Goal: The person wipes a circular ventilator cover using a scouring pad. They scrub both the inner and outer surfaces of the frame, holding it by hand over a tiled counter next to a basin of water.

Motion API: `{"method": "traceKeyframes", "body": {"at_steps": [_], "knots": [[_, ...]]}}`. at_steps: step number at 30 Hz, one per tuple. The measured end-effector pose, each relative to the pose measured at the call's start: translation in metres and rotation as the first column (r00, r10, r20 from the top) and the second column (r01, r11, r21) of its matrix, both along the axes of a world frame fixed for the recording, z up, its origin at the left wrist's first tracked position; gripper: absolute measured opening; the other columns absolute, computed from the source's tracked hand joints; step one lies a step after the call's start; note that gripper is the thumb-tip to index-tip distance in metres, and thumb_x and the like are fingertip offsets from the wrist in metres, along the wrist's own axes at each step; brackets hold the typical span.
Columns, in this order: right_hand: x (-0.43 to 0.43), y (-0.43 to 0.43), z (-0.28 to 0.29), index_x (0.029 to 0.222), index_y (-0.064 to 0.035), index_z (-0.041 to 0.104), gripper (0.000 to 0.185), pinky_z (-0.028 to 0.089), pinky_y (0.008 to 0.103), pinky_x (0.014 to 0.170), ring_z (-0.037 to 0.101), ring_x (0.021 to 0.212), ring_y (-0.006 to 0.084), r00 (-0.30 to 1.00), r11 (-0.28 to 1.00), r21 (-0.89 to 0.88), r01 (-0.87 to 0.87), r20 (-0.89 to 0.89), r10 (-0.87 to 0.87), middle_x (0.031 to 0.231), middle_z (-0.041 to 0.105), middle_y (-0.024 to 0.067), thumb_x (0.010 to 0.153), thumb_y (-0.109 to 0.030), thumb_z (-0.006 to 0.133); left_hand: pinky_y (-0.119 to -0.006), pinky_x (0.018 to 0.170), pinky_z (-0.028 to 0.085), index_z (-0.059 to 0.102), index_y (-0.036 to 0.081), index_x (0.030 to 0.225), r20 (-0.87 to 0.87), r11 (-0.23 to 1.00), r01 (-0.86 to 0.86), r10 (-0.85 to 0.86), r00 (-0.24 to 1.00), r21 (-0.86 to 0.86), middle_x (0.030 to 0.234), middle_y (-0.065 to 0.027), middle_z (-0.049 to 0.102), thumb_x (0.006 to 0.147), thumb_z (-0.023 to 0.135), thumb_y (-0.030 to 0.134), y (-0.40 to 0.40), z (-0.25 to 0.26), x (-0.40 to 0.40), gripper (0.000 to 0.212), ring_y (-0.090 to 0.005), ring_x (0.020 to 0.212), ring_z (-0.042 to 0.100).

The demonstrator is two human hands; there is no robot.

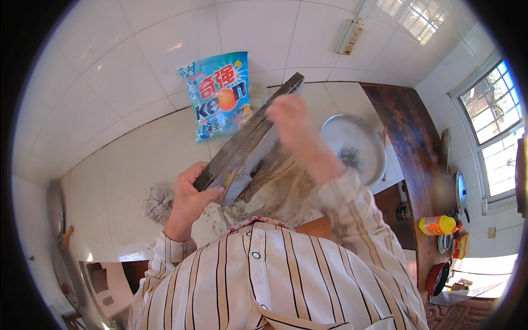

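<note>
My left hand (192, 194) grips the lower left end of a long, dirty, dark metal panel (247, 144), thumb on its near face, and holds it tilted up off the counter. My right hand (291, 119), blurred, is at the panel's upper part with the fingers curled; whether anything is in it cannot be told. Behind the panel stands a blue bag of Keon washing powder (222, 97), with a clear glass jar (258, 95) beside it. A round metal basin (354, 144) with cloudy water and dark bits sits to the right. Brown dirty water covers the counter under the panel.
A crumpled grey rag (159, 204) lies on the tiled counter (128, 177) at left. A dark wooden worktop (406, 144) runs down the right, bearing a yellow detergent bottle (438, 225) and a red pan (437, 278). A power strip (350, 37) hangs on the tiled wall.
</note>
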State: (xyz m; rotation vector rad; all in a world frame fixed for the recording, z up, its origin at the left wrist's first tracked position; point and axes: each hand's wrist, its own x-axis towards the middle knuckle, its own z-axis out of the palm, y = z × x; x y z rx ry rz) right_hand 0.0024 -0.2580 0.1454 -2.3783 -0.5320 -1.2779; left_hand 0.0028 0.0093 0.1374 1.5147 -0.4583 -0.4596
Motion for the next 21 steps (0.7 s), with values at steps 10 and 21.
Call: {"method": "traceKeyframes", "body": {"at_steps": [10,21], "knots": [[-0.001,0.014,0.001,0.074,-0.0036,0.057,0.009,0.045,0.0362,0.071,0.053,0.081,0.0292,0.999,0.999,-0.035,-0.033,-0.019,0.033,0.080,0.054,0.0105,0.067,0.001,0.058,-0.022,0.069,0.044,0.057,-0.001,0.100,-0.043,1.000,0.021,-0.021,0.999,-0.004,0.083,-0.0005,0.060,0.064,0.071,0.000,0.003,0.000,0.006,0.038,-0.0065,0.075,0.053],[0.018,-0.040,0.009,0.075,-0.0036,0.057,0.009,0.044,0.0380,0.068,0.053,0.079,0.0298,0.976,0.971,0.102,0.215,-0.047,-0.211,0.078,0.055,0.0108,0.068,0.001,0.058,-0.022,0.069,0.044,0.058,-0.001,0.098,-0.041,0.998,0.065,-0.066,0.997,-0.027,0.085,-0.0002,0.060,0.064,0.070,0.000,-0.005,0.001,0.003,0.036,-0.0059,0.076,0.052]]}}
